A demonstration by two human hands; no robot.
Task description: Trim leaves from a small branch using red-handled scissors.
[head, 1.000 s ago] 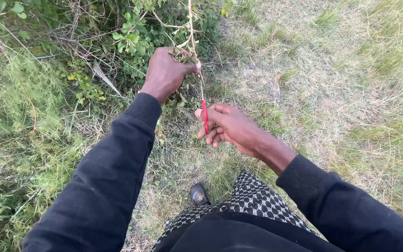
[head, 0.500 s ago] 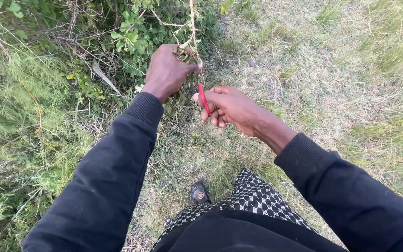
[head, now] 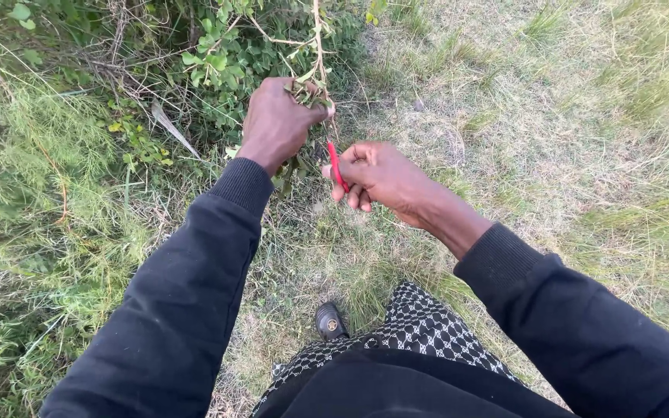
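Fingers (head: 303, 108) of the left hand (head: 276, 124) close tight round a leafy stem (head: 317, 46) near top centre, steadying it, while the right hand (head: 381, 174), just below, curls shut on a red tool (head: 337, 166) angled up toward the stem.

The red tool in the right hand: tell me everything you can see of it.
The red tool shows only as a thin, bright red strip, smooth like plastic or painted metal. It slants from upper left to lower right. The right hand is curled around its lower end, hiding the rest, so its kind and any blade cannot be told. Its upper tip points at the woody stem, just under the left hand, which grips that stem and a bunch of leaves. Whether the tip touches the stem is unclear.
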